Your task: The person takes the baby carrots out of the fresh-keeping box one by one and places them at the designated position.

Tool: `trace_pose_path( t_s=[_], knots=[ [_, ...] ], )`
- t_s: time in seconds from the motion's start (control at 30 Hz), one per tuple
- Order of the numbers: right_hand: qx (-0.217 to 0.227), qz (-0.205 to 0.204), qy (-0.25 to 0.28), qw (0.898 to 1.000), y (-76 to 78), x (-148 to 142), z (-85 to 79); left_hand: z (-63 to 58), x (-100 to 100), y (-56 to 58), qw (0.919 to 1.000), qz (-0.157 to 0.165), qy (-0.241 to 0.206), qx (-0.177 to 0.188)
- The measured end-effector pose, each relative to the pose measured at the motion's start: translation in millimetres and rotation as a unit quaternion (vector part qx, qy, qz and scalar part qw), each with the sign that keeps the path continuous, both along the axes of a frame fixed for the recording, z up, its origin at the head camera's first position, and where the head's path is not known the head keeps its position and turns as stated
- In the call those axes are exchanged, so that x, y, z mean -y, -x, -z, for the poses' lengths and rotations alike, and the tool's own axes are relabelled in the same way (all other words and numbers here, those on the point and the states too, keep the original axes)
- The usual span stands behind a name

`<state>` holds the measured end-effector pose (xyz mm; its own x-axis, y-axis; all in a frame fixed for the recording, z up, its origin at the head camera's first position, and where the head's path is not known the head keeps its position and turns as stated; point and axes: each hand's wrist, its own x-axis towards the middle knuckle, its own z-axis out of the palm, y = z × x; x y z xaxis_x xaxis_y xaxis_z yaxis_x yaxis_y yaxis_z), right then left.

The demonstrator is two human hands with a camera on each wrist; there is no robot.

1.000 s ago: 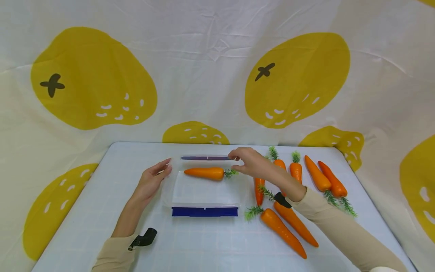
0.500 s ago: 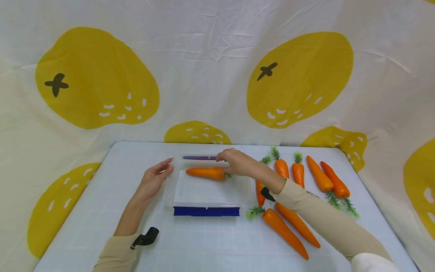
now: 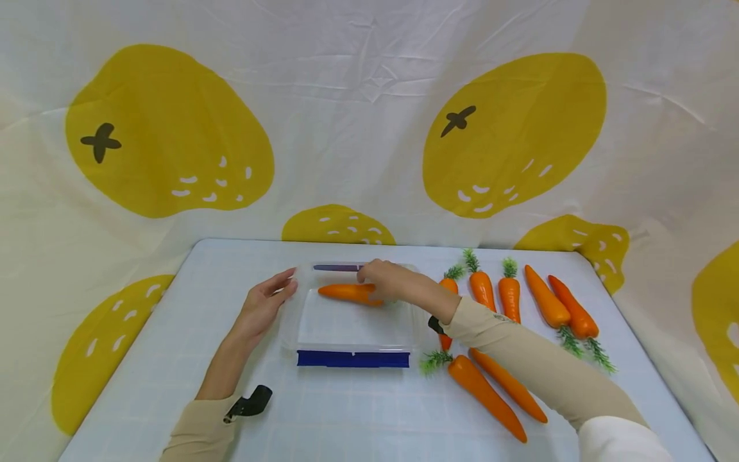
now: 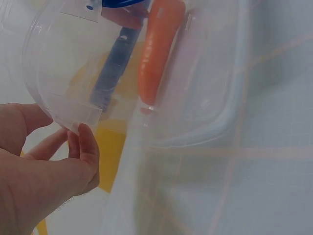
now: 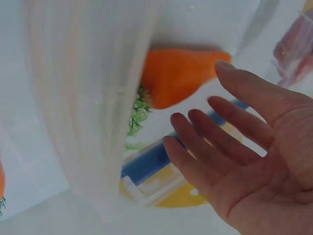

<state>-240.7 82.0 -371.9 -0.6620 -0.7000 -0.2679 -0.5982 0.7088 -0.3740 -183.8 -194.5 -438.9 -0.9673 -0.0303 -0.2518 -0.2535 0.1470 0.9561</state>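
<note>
A clear plastic box (image 3: 329, 327) with a blue latch (image 3: 353, 359) along its front sits mid-table. Its clear lid (image 4: 54, 63) stands raised at the back, with a blue strip (image 3: 335, 267) on it. My left hand (image 3: 260, 311) pinches the lid's left edge between thumb and fingertips. One carrot (image 3: 346, 293) with a green leafy top lies inside the box, near the back. Over that carrot's leafy end reaches my right hand (image 3: 389, 281). In the right wrist view its fingers (image 5: 220, 142) are spread and loosely bent, with nothing gripped; the thumb tip overlaps the carrot's narrow end.
Several more carrots lie right of the box. Two of them (image 3: 485, 398) are at the front, partly under the right sleeve (image 3: 519, 353), and a pair (image 3: 554, 308) is farther right. A white curtain (image 3: 346, 128) with yellow fruit prints hangs behind the table.
My right hand has moved left, from beside the box's back right corner to over the carrot. The left hand stays at the lid, and the carrot has not shifted in the box.
</note>
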Motion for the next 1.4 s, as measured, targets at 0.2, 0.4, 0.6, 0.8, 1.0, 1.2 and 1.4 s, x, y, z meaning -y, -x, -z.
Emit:
trace_pose_path(
  t_s=[0.2,0.4,0.6,0.8,1.0,1.2,1.4],
  knots=[
    [-0.053,-0.020,-0.061,0.997,-2.9,12,7.2,0.4,0,0.3,1.0000,0.001,-0.002,-0.001],
    [-0.064,-0.006,-0.103,0.993,-6.7,19,10.0,2.5,0,1.3,1.0000,0.003,-0.002,0.000],
    [-0.055,0.015,-0.112,0.992,-7.9,21,14.0,2.4,1,1.0,1.0000,0.001,-0.005,0.002],
    [-0.050,0.010,-0.106,0.993,-8.5,20,17.3,-0.2,0,0.0,1.0000,-0.008,-0.001,0.006],
    [-0.039,-0.004,-0.078,0.996,-10.3,17,18.0,0.2,-1,-0.3,0.9999,-0.010,0.000,0.007],
    [-0.065,-0.029,-0.072,0.995,-10.7,9,10.9,-0.1,-2,-1.4,1.0000,-0.008,-0.001,-0.002],
    [-0.077,-0.034,-0.074,0.994,-11.1,0,-1.2,0.0,-1,-1.5,0.9999,-0.012,0.003,0.003]
  ],
)
